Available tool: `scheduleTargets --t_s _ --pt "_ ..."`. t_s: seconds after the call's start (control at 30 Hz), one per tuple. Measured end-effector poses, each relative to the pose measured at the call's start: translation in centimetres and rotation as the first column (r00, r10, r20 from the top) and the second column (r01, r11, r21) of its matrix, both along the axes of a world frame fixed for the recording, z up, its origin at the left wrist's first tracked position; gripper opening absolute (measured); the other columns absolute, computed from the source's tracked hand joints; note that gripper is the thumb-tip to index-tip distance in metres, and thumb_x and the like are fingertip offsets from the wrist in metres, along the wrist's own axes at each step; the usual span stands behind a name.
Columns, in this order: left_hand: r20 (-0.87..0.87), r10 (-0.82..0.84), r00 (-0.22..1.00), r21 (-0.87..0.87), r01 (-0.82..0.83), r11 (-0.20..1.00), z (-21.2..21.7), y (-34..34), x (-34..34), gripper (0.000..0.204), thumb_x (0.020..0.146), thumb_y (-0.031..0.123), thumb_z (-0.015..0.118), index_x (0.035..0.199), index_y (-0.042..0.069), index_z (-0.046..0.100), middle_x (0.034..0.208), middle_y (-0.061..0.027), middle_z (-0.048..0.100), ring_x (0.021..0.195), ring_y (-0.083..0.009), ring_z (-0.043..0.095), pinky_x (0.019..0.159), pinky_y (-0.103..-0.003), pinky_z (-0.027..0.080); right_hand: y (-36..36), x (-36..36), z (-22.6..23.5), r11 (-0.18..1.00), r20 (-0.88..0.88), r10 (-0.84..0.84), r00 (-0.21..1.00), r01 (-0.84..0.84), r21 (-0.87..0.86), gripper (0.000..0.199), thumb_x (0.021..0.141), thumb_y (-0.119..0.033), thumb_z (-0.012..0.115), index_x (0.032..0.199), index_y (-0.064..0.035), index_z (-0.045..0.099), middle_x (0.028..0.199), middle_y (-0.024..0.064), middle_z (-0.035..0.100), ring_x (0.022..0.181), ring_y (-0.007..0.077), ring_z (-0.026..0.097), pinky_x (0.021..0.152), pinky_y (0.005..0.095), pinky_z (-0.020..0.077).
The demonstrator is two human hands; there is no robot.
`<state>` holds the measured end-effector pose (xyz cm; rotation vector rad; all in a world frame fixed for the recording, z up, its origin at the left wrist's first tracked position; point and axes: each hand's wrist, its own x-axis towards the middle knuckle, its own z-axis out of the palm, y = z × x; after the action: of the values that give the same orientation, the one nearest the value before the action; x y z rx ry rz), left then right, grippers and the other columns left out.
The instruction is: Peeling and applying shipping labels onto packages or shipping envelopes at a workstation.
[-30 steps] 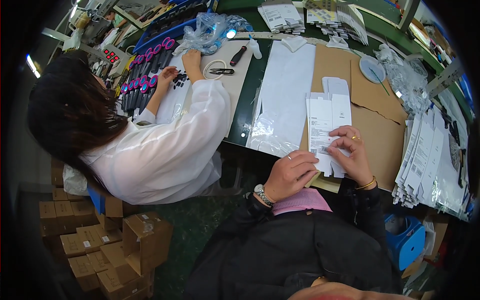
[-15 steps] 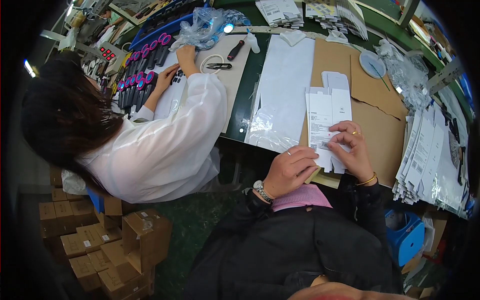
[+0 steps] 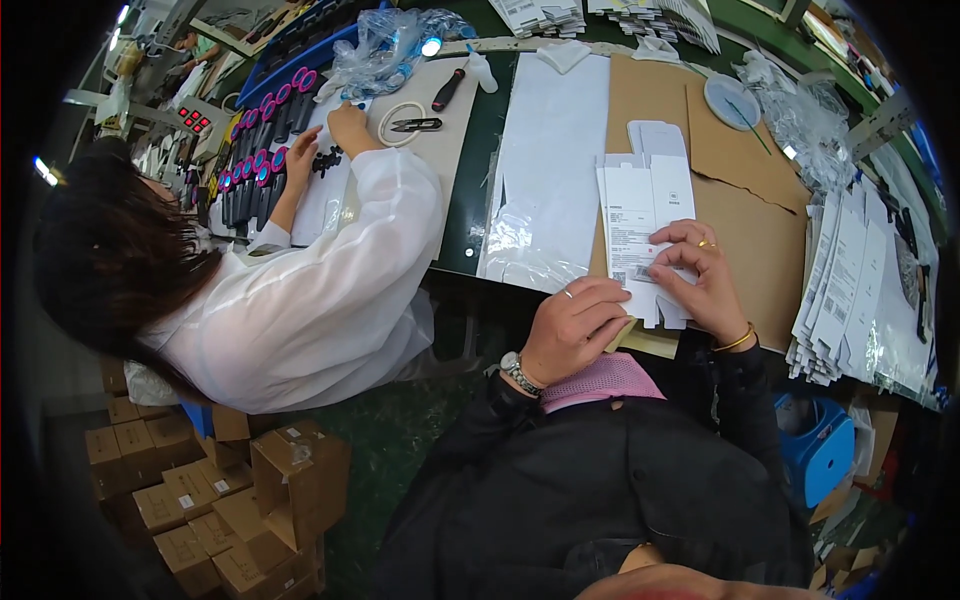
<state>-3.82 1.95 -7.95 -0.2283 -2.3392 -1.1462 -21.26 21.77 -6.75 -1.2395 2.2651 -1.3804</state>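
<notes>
A flattened white carton (image 3: 672,205) with printed panels lies on brown cardboard in front of me. My left hand (image 3: 578,328) is closed, its fingertips at the carton's lower left corner, beside a pale yellow edge (image 3: 620,336). What those fingers grip, if anything, is hidden. Over the carton's lower right part is my right hand (image 3: 703,280), thumb and forefinger nearly together just above the printed face. Anything between them is too small to make out. A ring shows on each hand.
Stacked flat cartons (image 3: 838,280) lie at the right, with a round white dish (image 3: 732,103) farther back. A white sheet (image 3: 550,170) covers the bench to the left. Beyond it are a screwdriver (image 3: 449,90), thread snips (image 3: 416,125) and a co-worker in a white sleeve (image 3: 400,200).
The whole view has shifted slightly. My hands keep nearly the same place on the carton. The co-worker's hands have moved a little over the small black parts.
</notes>
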Motion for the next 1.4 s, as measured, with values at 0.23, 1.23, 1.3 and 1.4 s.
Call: scheduleTargets --t_s 0.23,1.23,1.3,1.4 --pt "-0.016 -0.002 1.0 -0.012 0.002 1.0 -0.1 -0.2 -0.3 0.015 0.085 0.002 0.088 0.096 0.004 0.078 0.114 -0.0088 0.081 0.112 -0.0318 0.077 0.092 -0.041 0.063 0.1 -0.2 0.4 0.999 0.085 -0.04 0.996 0.042 -0.013 0.008 0.095 -0.007 0.083 0.098 -0.0031 0.078 0.126 0.0073 0.076 0.13 0.0266 0.059 0.117 0.0421 0.0417" --pt "-0.028 -0.028 0.999 -0.085 0.026 0.996 -0.6 -0.3 -0.7 0.021 0.08 -0.002 0.089 0.098 0.001 0.078 0.113 -0.0123 0.079 0.106 -0.0358 0.077 0.085 -0.042 0.062 -0.2 0.2 0.9 0.996 0.033 -0.012 0.999 0.009 0.09 0.008 0.095 -0.015 0.087 0.094 -0.0089 0.082 0.134 0.003 0.071 0.134 0.0266 0.056 0.111 0.0403 0.0485" --pt "-0.034 -0.029 0.999 -0.088 0.026 0.996 -0.6 -0.2 -0.8 0.022 0.08 -0.002 0.089 0.098 0.001 0.078 0.114 -0.0124 0.079 0.106 -0.0353 0.077 0.086 -0.042 0.062 -0.3 0.3 0.9 0.995 0.004 -0.011 1.0 0.011 0.104 0.008 0.094 -0.016 0.087 0.093 -0.0098 0.082 0.134 0.0024 0.071 0.135 0.0271 0.055 0.112 0.041 0.0474" --pt "-0.032 -0.028 0.999 -0.09 0.025 0.996 -0.5 -0.2 -0.8 0.022 0.08 -0.002 0.089 0.099 0.001 0.078 0.114 -0.0125 0.079 0.107 -0.035 0.077 0.086 -0.042 0.062 -0.4 0.4 0.9 0.992 -0.088 -0.016 0.996 0.027 0.126 0.009 0.093 -0.019 0.089 0.09 -0.012 0.083 0.135 0.0009 0.071 0.138 0.0287 0.053 0.119 0.0452 0.0401"
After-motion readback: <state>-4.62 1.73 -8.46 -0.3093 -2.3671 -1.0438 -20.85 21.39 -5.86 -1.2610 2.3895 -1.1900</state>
